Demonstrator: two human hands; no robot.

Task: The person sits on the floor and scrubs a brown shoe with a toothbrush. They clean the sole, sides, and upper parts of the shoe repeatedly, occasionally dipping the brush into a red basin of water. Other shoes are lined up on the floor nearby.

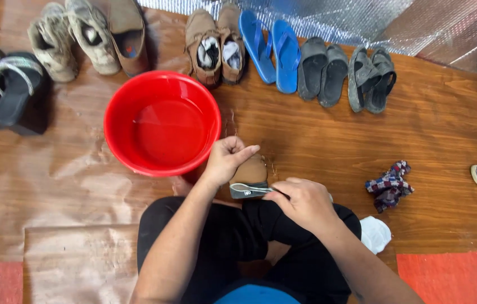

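Observation:
My left hand (pixel 227 159) grips the toe end of a brown shoe (pixel 250 171) that rests upside down on the wooden floor in front of my crossed legs. At the shoe's dark heel edge, my right hand (pixel 303 201) holds a small metal tool (pixel 248 190) against the sole. A red basin (pixel 162 123) with a little water stands just left of the shoe, almost touching my left hand.
A row of footwear lies along the back: black sandals (pixel 2 84), beige sneakers (pixel 75 36), brown shoes (pixel 219 42), blue flip-flops (pixel 275 50), grey slippers (pixel 323 70) and sandals (pixel 372 79). A checked rag (pixel 389 184) and a white cloth (pixel 375 233) lie to my right.

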